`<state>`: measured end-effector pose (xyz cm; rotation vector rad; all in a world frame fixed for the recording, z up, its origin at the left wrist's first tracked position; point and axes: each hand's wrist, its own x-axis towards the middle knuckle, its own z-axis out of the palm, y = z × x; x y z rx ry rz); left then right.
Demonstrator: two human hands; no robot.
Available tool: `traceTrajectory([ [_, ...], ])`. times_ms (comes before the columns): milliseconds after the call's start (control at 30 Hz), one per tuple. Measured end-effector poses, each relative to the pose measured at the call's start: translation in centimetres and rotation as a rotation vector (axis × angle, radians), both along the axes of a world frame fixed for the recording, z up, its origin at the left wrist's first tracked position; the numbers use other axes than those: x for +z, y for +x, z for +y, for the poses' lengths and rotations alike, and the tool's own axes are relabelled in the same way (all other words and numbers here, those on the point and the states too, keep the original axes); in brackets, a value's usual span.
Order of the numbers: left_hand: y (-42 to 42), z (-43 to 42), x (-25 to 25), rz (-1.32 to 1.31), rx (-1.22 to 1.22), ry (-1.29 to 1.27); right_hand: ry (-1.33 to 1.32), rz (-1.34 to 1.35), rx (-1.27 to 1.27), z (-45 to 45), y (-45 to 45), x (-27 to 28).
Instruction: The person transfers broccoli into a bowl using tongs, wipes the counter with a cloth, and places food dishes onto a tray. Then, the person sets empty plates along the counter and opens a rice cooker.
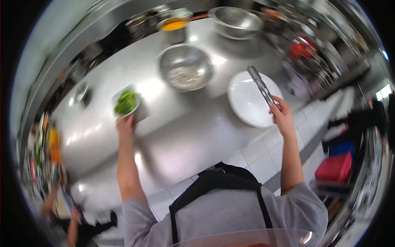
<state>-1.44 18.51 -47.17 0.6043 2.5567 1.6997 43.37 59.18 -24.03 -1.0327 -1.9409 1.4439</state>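
At the left of the head view, my left hand (125,124) grips the near edge of a small white bowl (137,100). Green leaves (125,103) fill this bowl. My right hand (281,113) is closed around metal tongs (260,82), which point away from me over a large white plate (242,96). Nothing shows between the tongs' tips. Between my hands, farther back, stands a steel mixing bowl (168,59) with a pale, whitish food (185,77) in it, too blurred to name.
On the steel table (177,136) stand a pot (176,36) with orange contents, a steel colander (236,24) and a small metal dish (82,92). Another person's arms (73,226) show at lower left. A red container (335,166) is at the right.
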Motion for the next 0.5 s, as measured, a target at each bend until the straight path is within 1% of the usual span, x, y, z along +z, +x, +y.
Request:
traceTrajectory([
  [33,-2.1,-0.4,-2.3,-0.178,-0.08,0.444,-0.075,0.088,-0.098,1.5,1.4,-0.7],
  [67,-2.6,0.3,-1.4,-0.605,0.091,0.87,-0.139,0.185,-0.182,3.4,2.6,-1.5],
  [100,0.6,2.3,2.5,-0.735,0.292,0.9,-0.129,0.258,-0.276,5.4,3.9,-2.3],
  [133,3.3,3.4,4.2,-0.754,0.295,0.931,-0.106,0.272,-0.318,7.6,5.1,-2.4],
  [200,6.3,5.7,4.1,-0.846,0.319,0.823,0.081,0.139,-0.52,12.4,6.6,-2.5],
  [267,10.6,7.2,2.8,-0.88,0.031,0.696,0.263,-0.027,-0.564,18.7,8.0,-2.5],
  [333,17.4,10.7,5.3,-0.889,-0.158,0.529,0.783,-0.426,-0.621,27.1,9.5,-3.1],
  [400,23.9,15.4,8.3,-0.874,-0.264,0.383,0.783,-0.513,-0.554,31.2,9.0,-0.6],
  [467,28.3,19.6,8.9,-0.893,-0.352,0.353,0.742,-0.688,-0.52,38.2,8.2,-0.9],
  [500,30.0,21.9,9.2,-0.899,-0.347,0.342,0.785,-0.906,-0.284,42.1,7.7,-0.8],
])
